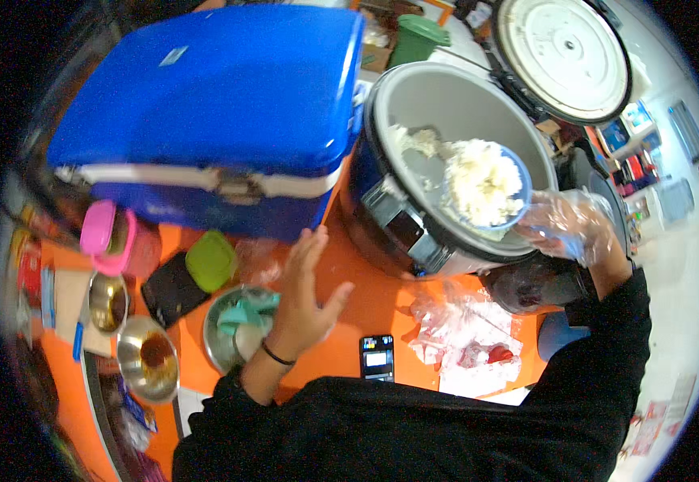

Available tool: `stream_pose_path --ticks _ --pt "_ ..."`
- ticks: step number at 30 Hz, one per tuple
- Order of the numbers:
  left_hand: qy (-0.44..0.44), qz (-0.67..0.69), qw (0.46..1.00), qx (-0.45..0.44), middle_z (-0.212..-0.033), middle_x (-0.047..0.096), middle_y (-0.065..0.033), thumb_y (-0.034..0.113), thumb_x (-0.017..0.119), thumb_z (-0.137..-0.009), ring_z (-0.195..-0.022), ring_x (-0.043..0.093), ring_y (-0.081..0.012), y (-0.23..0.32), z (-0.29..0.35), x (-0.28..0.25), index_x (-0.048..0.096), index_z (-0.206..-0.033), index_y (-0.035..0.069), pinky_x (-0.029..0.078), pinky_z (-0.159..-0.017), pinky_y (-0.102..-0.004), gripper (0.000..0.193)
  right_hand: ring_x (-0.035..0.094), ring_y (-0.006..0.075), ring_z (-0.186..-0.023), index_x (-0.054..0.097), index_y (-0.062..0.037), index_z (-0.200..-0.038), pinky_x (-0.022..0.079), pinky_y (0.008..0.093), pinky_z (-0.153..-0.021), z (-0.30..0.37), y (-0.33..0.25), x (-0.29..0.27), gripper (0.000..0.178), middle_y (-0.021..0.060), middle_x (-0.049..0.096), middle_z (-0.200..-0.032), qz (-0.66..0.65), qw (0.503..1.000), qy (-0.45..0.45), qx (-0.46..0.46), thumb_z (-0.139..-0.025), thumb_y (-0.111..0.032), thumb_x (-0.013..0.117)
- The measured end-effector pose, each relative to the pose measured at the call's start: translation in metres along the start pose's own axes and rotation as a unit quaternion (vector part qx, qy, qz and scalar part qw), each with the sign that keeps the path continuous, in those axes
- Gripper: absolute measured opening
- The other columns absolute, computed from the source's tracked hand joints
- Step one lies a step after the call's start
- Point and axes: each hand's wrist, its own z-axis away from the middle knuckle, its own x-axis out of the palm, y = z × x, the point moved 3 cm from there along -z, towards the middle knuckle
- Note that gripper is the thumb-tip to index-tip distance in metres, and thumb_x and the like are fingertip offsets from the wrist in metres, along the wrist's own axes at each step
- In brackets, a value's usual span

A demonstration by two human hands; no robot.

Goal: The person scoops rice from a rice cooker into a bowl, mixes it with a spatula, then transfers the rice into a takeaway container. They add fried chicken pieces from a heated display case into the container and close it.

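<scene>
Head view: gloved right hand (568,229) grips blue bowl (525,185) heaped with white rice (482,183), held over the uncovered rice cooker (462,96), probably so loose grains drop back in; left hand (303,301) empty, splayed above orange table (348,299)

Rice (480,183) hides the blue bowl's (525,185) inside.

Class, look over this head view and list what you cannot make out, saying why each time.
- Head view: the cooker floor beneath the bowl, hidden by bowl and rice.
- Head view: the right hand's exact finger placement, obscured by blur and the shiny plastic glove.
- Head view: the blue cooler's inside, hidden by its lid.
- Head view: the phone screen details, too small and blurred.
</scene>
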Motion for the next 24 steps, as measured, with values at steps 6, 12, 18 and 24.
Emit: stream_pose_path --ticks 6,12,18,24 --pt "0.146 -0.142 0.966 -0.162 -0.129 0.051 -0.0185 0.008 0.06 -0.084 -0.123 0.044 -0.0357 -0.04 0.122 -0.118 0.047 -0.129 0.002 0.032 -0.105 -0.0419 0.047 0.051 0.0112 -0.057 0.049 0.0027 -0.116 0.039 0.0199 -0.041 0.028 0.116 0.036 0.035 0.0184 0.06 -0.091 0.181 0.924 0.327 -0.088 -0.097 -0.027 0.046" --pt "0.188 -0.112 0.934 -0.281 -0.128 0.052 -0.0155 0.007 0.06 -0.084 -0.123 0.046 -0.0308 -0.029 0.233 -0.14 0.048 -0.127 0.002 0.032 -0.106 -0.0395 0.045 0.057 0.0127 -0.06 0.054 -0.0051 -0.11 0.046 0.0281 -0.05 -0.092 0.256 0.115 0.037 0.0046 0.06 -0.074 0.442 0.874 0.187 0.074 -0.091 -0.037 0.057" --pt "0.205 0.053 0.885 -0.414 -0.142 0.037 -0.0196 0.012 0.062 -0.086 -0.134 0.034 -0.0311 -0.024 0.276 -0.109 0.029 -0.139 -0.002 0.024 -0.112 -0.0404 0.063 0.063 0.0419 -0.091 0.033 -0.0092 -0.138 0.05 0.0539 -0.065 -0.165 0.309 0.155 0.052 0.0303 0.056 -0.112 0.633 0.723 0.261 -0.096 -0.092 -0.024 0.053" --pt "0.282 0.162 0.891 -0.317 -0.128 0.048 -0.0162 0.014 0.059 -0.09 -0.119 0.049 -0.0234 -0.06 0.311 -0.109 0.037 -0.135 0.001 0.042 -0.097 -0.0335 0.052 0.061 0.0322 -0.104 0.035 -0.0054 -0.137 0.049 0.043 -0.082 -0.113 0.241 0.144 0.053 0.0225 0.058 -0.116 0.566 0.678 0.272 -0.382 -0.088 -0.009 0.056"
